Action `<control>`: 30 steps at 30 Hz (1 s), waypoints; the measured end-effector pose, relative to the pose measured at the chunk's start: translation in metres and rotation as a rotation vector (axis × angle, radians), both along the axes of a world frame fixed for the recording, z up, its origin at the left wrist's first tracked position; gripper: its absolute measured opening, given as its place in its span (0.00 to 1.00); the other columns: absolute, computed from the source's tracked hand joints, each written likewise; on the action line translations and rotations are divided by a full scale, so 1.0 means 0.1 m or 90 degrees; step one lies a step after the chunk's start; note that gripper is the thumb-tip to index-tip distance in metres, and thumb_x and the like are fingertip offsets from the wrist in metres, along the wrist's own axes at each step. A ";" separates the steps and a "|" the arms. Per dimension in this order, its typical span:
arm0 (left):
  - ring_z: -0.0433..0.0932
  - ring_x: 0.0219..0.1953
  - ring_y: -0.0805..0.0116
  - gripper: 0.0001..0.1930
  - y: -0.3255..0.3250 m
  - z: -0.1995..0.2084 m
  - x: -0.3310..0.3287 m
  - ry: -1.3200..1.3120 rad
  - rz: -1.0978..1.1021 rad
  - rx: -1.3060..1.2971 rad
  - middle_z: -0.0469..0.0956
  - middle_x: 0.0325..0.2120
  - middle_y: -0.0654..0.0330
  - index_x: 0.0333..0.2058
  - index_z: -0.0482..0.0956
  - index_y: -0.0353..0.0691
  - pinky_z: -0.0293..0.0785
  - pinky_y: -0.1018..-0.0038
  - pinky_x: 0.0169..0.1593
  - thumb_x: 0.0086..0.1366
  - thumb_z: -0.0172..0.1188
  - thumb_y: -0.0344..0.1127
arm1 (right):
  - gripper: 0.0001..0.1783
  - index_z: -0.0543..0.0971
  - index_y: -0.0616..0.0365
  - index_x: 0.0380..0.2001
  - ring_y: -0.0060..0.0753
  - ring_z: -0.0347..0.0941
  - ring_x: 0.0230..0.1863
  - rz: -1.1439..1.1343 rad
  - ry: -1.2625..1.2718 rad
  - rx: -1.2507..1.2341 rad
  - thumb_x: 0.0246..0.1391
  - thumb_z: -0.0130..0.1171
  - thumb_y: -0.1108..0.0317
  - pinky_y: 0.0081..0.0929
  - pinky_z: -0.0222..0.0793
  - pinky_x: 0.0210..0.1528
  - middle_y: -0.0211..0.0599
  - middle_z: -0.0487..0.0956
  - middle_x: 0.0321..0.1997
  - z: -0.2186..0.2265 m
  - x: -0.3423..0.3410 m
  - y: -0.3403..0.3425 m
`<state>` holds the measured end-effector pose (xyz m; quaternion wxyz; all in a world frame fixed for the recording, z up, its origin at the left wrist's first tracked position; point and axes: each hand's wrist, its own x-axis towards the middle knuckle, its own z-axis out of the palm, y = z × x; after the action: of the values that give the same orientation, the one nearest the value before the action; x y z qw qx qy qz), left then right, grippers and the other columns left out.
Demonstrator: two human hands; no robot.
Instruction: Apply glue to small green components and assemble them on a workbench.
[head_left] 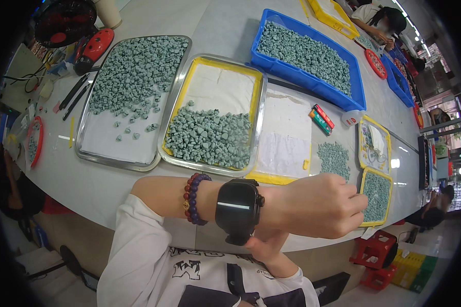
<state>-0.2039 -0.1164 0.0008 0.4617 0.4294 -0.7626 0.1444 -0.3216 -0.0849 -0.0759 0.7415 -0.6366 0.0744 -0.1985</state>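
Observation:
My left forearm lies across the front of the table, with a black smartwatch (237, 207) and a beaded bracelet (193, 198) of red and purple beads on its wrist. My left hand (325, 207) is closed in a fist, back up, beside small green stones. Below that wrist, my right hand (269, 249) has its thumb against the lower strap of the smartwatch; its other fingers are hidden behind the left wrist. Beyond the arm stand a metal tray (161, 162) of grey-green stones and a second, yellow-edged tray (258, 128), about half covered with them.
A blue bin (302, 74) of stones stands farther back. Red and green packs (322, 120), a white bottle (351, 117) and small yellow trays (361, 210) lie right. Black pens (72, 93) and a fan (64, 23) are left. Another person (381, 23) works at far right.

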 end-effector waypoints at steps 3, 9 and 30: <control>0.66 0.21 0.75 0.09 0.02 0.01 0.00 0.003 0.009 -0.008 0.67 0.23 0.63 0.23 0.71 0.37 0.60 0.80 0.21 0.41 0.56 0.34 | 0.54 0.52 0.67 0.60 0.37 0.64 0.56 0.037 0.023 -0.009 0.38 0.71 0.50 0.31 0.62 0.55 0.46 0.63 0.59 0.02 0.01 -0.05; 0.67 0.23 0.73 0.09 0.10 0.01 -0.05 0.038 -0.033 0.024 0.68 0.23 0.63 0.23 0.71 0.38 0.62 0.79 0.22 0.41 0.58 0.33 | 0.51 0.57 0.64 0.58 0.32 0.59 0.60 0.123 0.018 0.108 0.34 0.74 0.58 0.32 0.54 0.61 0.43 0.63 0.59 0.21 0.15 -0.11; 0.68 0.20 0.69 0.06 0.08 0.03 0.01 0.196 -0.035 0.110 0.65 0.21 0.62 0.22 0.69 0.39 0.65 0.74 0.20 0.44 0.57 0.30 | 0.29 0.75 0.60 0.44 0.37 0.74 0.47 -0.084 0.098 -0.236 0.33 0.69 0.69 0.29 0.68 0.48 0.41 0.77 0.46 0.35 0.11 -0.06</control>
<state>-0.2026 -0.1083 0.0035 0.5380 0.4635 -0.7041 -0.0015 -0.3105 -0.0906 -0.0407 0.5889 -0.7694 0.1345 -0.2077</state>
